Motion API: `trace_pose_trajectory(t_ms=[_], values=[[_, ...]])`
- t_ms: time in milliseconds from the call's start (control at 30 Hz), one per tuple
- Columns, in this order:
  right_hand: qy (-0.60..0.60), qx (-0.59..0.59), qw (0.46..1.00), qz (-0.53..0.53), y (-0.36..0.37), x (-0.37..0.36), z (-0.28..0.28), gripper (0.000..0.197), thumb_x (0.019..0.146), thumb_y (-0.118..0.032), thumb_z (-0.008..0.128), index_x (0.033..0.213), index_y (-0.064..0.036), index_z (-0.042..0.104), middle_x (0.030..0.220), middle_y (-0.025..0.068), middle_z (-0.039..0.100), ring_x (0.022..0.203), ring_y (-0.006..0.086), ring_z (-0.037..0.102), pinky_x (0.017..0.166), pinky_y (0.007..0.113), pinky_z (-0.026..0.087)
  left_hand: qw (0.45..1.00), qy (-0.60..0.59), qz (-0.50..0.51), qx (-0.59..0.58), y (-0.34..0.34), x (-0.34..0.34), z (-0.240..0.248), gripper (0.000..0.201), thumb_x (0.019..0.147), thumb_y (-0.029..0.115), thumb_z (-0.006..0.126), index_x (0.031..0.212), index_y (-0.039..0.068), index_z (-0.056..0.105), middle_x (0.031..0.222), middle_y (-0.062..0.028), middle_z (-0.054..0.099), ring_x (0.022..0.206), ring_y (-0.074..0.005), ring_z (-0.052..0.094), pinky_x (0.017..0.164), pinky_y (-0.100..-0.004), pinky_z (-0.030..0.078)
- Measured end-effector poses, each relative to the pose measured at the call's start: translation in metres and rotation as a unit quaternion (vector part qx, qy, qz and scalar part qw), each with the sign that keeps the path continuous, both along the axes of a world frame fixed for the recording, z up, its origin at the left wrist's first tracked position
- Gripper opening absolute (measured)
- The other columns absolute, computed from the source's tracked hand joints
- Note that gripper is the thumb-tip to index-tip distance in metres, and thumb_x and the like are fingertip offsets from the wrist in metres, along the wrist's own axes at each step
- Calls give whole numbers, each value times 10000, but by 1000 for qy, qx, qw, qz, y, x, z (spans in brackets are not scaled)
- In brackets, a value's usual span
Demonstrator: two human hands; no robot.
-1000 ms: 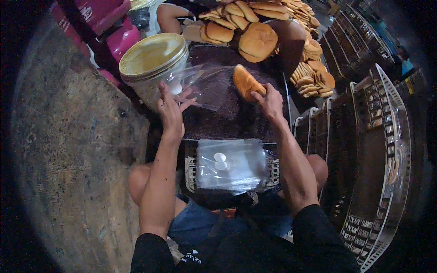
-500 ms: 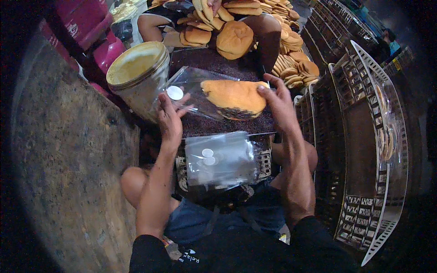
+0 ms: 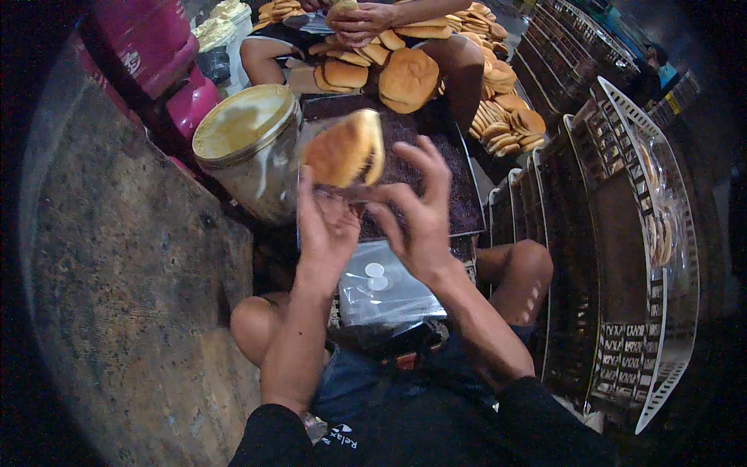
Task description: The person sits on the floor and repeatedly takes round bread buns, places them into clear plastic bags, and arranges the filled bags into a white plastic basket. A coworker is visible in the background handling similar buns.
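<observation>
A browned, folded bread (image 3: 338,152), blurred by motion, stands tilted above the tray, dark bits showing along its open right edge. Its clear plastic bag shows only faintly. My left hand (image 3: 331,226) supports it from below, fingers up along its left side. Just to the right is my right hand (image 3: 424,222), fingers apart and bent toward the bread's lower end; whether a fingertip touches the bag cannot be made out. Below my hands lies a stack of clear plastic bags (image 3: 397,300) with round white labels. Dark crumbs or sprinkles cover the tray (image 3: 459,187).
A tub smeared with yellow cream (image 3: 249,140) stands left of the tray. Beyond, another person's hands (image 3: 366,23) hold bread above piled buns (image 3: 408,78). More flat breads (image 3: 506,117) are heaped at far right. Plastic crates (image 3: 622,257) line the right; a wooden board (image 3: 140,296) lies left.
The bread has moved left and turned from flat to tilted upright, now over my left hand. My right hand has let go of its right end and come inward.
</observation>
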State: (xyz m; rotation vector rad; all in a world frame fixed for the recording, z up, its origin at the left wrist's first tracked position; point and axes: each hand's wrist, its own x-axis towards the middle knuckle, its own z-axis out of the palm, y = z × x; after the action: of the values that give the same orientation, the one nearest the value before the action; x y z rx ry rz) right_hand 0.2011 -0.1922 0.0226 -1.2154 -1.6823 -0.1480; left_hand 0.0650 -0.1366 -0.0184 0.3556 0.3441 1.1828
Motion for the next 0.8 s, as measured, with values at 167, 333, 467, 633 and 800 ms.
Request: trace_pose_trajectory(t_ms=[167, 333, 467, 633, 800], values=[[-120, -3, 993, 5, 7, 6, 6, 188, 726, -136, 667, 898, -82, 618, 1197, 128, 503, 1218, 382, 402, 1029, 558, 295, 988, -79, -4, -133, 20, -11, -59, 855, 799, 754, 386, 1276, 48, 453, 1219, -93, 562, 1087, -213, 549, 924, -387, 459], [-103, -125, 987, 22, -6, 43, 45, 220, 731, -53, 614, 949, -62, 581, 1151, 164, 502, 1123, 365, 474, 896, 412, 457, 994, 46, -91, -33, 17, 8, -63, 208, 913, 189, 576, 1048, 31, 579, 954, -76, 626, 929, -165, 603, 886, -321, 515], [-180, -97, 979, 20, 1, 56, 62, 221, 750, -51, 591, 969, -74, 590, 1144, 171, 496, 1094, 367, 489, 882, 416, 458, 986, 149, -6, -69, 13, 21, -79, 266, 919, 245, 562, 1057, 18, 568, 988, -97, 610, 912, -211, 610, 872, -392, 517], [-254, -129, 959, 5, 6, 57, 89, 251, 745, -89, 589, 995, -98, 608, 1087, 167, 498, 1054, 367, 507, 821, 445, 492, 965, 194, 18, -178, 1, 14, -66, 829, 871, 596, 484, 1408, 8, 253, 1368, -220, 386, 1215, -343, 452, 982, -558, 368], [-329, -112, 938, 8, -1, 46, 108, 310, 754, -122, 579, 1064, -124, 600, 1077, 158, 488, 997, 346, 544, 747, 420, 536, 948, 216, -182, -147, -40, 7, -50, 1135, 708, 853, 355, 1451, 33, 99, 1477, -227, 185, 1332, -394, 276, 1010, -600, 297]])
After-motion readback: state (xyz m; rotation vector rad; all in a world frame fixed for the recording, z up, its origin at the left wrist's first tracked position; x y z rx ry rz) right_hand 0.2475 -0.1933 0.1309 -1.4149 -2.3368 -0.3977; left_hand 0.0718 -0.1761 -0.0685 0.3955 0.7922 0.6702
